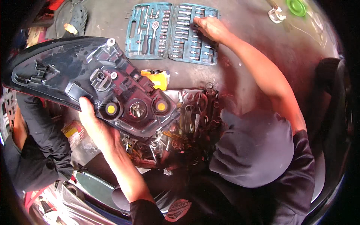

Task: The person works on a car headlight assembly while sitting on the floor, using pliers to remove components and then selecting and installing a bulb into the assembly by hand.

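My left hand point(95, 125) grips the lower edge of a large black car tail light point(80, 88), thumb on its back. The light is held up with its back showing: two round yellow-orange spots, an open round bulb hole between them, and a red rim at the lower left. Farther off, my right hand point(212, 29) reaches over the right half of an open teal socket set point(131, 52). Its fingers are pinched at a socket row; what they hold is too small to make out. A ratchet point(153, 35) and a screwdriver point(145, 43) lie in the left half.
A tray of wrenches and loose metal parts point(187, 112) lies below the tail light. A yellow box point(159, 79) stands behind it. Another person's dark sleeve point(43, 127) is at left. A rounded dark cloth shape point(255, 150) fills the lower right. A green round thing point(296, 6) lies far right.
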A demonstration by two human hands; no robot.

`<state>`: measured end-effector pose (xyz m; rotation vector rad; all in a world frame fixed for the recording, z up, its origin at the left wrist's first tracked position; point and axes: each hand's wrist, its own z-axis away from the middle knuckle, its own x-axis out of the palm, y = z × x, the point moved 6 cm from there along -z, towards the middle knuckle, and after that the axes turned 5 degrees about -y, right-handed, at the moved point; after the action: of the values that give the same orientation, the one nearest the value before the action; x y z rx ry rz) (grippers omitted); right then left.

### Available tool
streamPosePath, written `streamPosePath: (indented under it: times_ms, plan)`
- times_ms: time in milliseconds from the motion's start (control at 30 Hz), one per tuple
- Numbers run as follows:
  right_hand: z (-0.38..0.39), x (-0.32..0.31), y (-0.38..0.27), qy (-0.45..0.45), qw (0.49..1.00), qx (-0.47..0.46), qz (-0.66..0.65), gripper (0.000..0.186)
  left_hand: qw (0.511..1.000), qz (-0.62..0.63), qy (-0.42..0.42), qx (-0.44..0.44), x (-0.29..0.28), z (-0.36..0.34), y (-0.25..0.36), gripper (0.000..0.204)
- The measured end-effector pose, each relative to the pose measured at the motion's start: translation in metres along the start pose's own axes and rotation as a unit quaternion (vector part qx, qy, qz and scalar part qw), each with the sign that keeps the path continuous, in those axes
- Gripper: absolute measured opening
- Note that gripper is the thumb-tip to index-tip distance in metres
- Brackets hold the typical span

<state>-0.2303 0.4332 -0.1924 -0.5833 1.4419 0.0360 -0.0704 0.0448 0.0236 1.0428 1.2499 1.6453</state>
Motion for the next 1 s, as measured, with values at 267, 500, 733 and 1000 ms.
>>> streamPosePath:
  times_ms: [267, 500, 733, 1000]
  plan:
    - [0.002, 0.008, 0.004, 0.082, 0.996, 0.003, -0.031, 0.015, 1.000, -0.006, -0.022, -0.003, 0.002, -0.002, -0.007, 0.057]
    - [0.007, 0.011, 0.002, 0.064, 0.998, -0.011, -0.015, 0.018, 1.000, 0.004, -0.002, 0.004, 0.001, -0.007, -0.015, 0.055]
    - [0.013, 0.010, -0.005, 0.035, 0.997, -0.063, 0.042, 0.019, 1.000, 0.007, -0.019, -0.011, 0.011, -0.007, -0.017, 0.052]
    - [0.018, 0.006, -0.016, 0.031, 0.999, 0.025, 0.024, 0.013, 0.999, 0.024, -0.027, -0.003, 0.016, 0.006, -0.006, 0.052]
